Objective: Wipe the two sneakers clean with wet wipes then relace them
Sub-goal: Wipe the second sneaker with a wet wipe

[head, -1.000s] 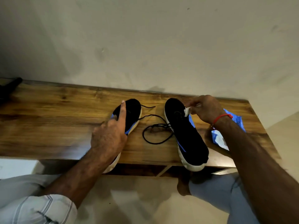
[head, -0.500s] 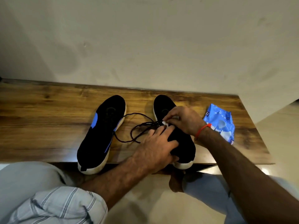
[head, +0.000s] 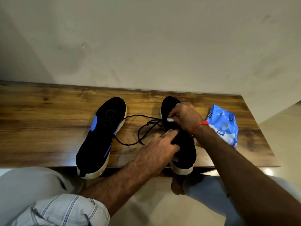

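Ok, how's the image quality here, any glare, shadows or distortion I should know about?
Head view: wide-angle lens bows the table edge. A bright glare patch sits on the wood beside the left sneaker heel. The right forearm is in deep shade, and the right sneaker shows little surface detail. The wet wipe under the right hand looks overexposed. Slightly soft overall.

Both forearms bare, no watch or rings afaict. Right wrist has a thin red thread band (head: pixel 199 126) w/ a little knot on it. Left arm: sleeve (head: pixel 65 211) rolled up near the elbow, white-ish w/ grey stripes (plaid-type shirt, prob). Pale grey-blue trousers (head: pixel 27 185) on both legs. One bare foot (head: pixel 176 186) pokes out under the edge, no sock.
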Motion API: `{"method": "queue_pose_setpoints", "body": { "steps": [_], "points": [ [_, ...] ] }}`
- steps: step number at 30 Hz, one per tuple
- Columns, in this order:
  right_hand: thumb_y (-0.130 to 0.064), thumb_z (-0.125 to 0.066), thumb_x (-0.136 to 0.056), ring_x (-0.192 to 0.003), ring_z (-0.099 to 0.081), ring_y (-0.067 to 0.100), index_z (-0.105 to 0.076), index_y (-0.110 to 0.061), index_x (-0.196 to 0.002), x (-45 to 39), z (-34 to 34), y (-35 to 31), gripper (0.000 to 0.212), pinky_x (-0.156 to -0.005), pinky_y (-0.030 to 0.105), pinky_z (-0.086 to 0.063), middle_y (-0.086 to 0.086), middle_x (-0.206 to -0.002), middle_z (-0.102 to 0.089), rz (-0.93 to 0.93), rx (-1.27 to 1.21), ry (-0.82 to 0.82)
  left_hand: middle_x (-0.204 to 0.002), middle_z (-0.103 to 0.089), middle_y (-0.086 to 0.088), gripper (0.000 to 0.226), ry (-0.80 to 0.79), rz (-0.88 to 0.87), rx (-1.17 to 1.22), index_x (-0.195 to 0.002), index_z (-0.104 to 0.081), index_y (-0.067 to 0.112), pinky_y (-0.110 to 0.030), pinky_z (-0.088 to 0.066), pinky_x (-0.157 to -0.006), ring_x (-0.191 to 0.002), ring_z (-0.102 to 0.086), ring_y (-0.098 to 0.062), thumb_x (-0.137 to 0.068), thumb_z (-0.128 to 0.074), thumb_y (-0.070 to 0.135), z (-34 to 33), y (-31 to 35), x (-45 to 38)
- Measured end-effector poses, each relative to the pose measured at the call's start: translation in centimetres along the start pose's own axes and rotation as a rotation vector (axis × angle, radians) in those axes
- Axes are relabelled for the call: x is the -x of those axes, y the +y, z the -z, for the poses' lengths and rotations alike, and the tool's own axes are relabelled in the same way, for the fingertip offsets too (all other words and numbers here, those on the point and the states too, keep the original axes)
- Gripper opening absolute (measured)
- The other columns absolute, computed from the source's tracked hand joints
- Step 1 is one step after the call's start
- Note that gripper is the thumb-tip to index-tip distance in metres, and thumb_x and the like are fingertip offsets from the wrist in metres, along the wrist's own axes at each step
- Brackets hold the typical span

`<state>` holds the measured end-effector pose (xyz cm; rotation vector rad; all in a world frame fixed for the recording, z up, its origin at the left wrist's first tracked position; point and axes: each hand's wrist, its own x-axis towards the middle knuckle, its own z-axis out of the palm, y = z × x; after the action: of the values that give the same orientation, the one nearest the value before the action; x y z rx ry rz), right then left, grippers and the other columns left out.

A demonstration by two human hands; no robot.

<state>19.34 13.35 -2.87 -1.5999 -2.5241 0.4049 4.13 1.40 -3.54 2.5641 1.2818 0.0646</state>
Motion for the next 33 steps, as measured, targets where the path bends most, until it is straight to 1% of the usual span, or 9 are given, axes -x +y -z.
{"method": "queue_pose_setpoints", "body": {
  "steps": [4, 7, 10, 14, 17, 20, 24, 28, 33],
  "points": [
    [-0.006, -0.070, -0.084, -0.094, -0.069, 0.025, -0.079, -0.010, -0.097, -0.8, 1.3, 2.5, 0.016, -0.070, 0.009, -0.036, 0.010, -0.098, -0.076, -0.252, -0.052, 0.207, -0.170, -0.001, -0.008, 0.038, -0.024, 0.000, 0.018, -0.140, -0.058, 0.022, -0.042, -0.029, -0.116, -0.153, -0.018, -0.027, -0.103, -0.055, 0.032, 0.5, 0.0, 0.2],
    [-0.012, -0.076, -0.082, -0.075, -0.062, 0.001, -0.080, -0.017, -0.091, -0.1, 2.5, 0.2, 0.011, -0.068, 0.000, -0.035, -0.004, -0.087, -0.073, -0.123, -0.246, 0.132, -0.169, -0.007, -0.010, 0.036, 0.013, -0.020, 0.019, -0.135, -0.061, 0.023, -0.044, -0.035, -0.114, -0.148, -0.029, -0.028, -0.101, -0.058, 0.034, 0.0, -0.2, 0.3],
    [-0.008, -0.074, -0.083, -0.087, -0.066, 0.014, -0.080, -0.014, -0.091, 0.3, 0.6, -1.8, 0.012, -0.077, 0.012, -0.040, 0.002, -0.097, -0.073, 0.048, -0.107, -0.095, -0.166, -0.014, -0.014, 0.033, 0.033, -0.004, 0.017, -0.129, -0.065, 0.023, -0.049, -0.043, -0.108, -0.141, -0.040, -0.035, -0.097, -0.065, 0.034, -0.7, -0.4, 0.0],
    [-0.005, -0.071, -0.081, -0.096, -0.067, 0.030, -0.079, -0.009, -0.092, -1.3, -0.7, 1.3, 0.013, -0.082, 0.025, -0.045, 0.014, -0.099, -0.073, -0.236, -0.061, 0.101, -0.171, -0.003, -0.006, 0.041, 0.006, 0.006, 0.088, -0.137, -0.057, 0.021, -0.046, -0.028, -0.119, -0.155, -0.017, -0.028, -0.099, -0.060, 0.038, -0.4, -0.7, 0.2],
    [-0.008, -0.072, -0.080, -0.092, -0.070, 0.023, -0.079, -0.016, -0.085, -1.2, 0.6, 3.2, 0.012, -0.078, 0.021, -0.046, 0.008, -0.091, -0.076, -0.429, -0.230, 0.221, -0.171, 0.005, -0.001, 0.062, 0.014, 0.103, 0.198, -0.131, -0.051, 0.023, -0.043, -0.038, -0.111, -0.140, -0.042, -0.031, -0.087, -0.058, 0.068, -0.3, -0.1, 1.3],
    [-0.015, -0.078, -0.078, -0.087, -0.071, 0.024, -0.079, -0.019, -0.084, -0.7, 1.2, 3.6, 0.007, -0.085, 0.044, -0.056, 0.004, -0.086, -0.077, -0.459, -0.390, 0.286, -0.169, 0.009, 0.007, 0.069, -0.054, 0.251, 0.354, -0.119, -0.049, 0.032, -0.041, -0.053, -0.095, -0.125, -0.055, -0.026, -0.072, -0.064, 0.080, -0.5, -0.4, 1.9],
    [-0.018, -0.080, -0.079, -0.084, -0.071, 0.023, -0.078, -0.022, -0.084, -0.2, 1.7, 3.6, 0.007, -0.084, 0.048, -0.057, 0.002, -0.084, -0.075, -0.429, -0.457, 0.286, -0.163, -0.031, 0.002, 0.030, 0.204, 0.278, 0.651, -0.072, -0.046, 0.028, -0.033, -0.053, -0.094, -0.140, -0.046, -0.016, -0.076, -0.073, 0.041, 0.3, -1.3, 2.1],
    [-0.020, -0.076, -0.085, -0.089, -0.070, 0.020, -0.079, -0.019, -0.094, 0.2, 2.1, 3.6, 0.009, -0.089, 0.043, -0.055, 0.002, -0.089, -0.076, -0.405, -0.441, 0.331, -0.136, -0.061, 0.020, 0.031, 0.404, 0.433, 1.057, -0.068, -0.052, 0.012, -0.043, -0.052, -0.102, -0.126, -0.054, -0.002, -0.062, -0.066, 0.038, 1.6, -4.2, 2.8],
    [-0.013, -0.068, -0.086, -0.096, -0.067, 0.019, -0.079, -0.020, -0.093, 0.1, 1.9, 2.5, 0.015, -0.086, 0.023, -0.046, 0.001, -0.095, -0.076, -0.348, -0.347, 0.284, -0.120, -0.074, 0.003, 0.013, 0.610, 0.484, 1.307, -0.060, -0.051, 0.009, -0.051, -0.046, -0.109, -0.124, -0.061, -0.008, -0.065, -0.063, 0.013, 1.8, -5.3, 3.8]
  ]
}}
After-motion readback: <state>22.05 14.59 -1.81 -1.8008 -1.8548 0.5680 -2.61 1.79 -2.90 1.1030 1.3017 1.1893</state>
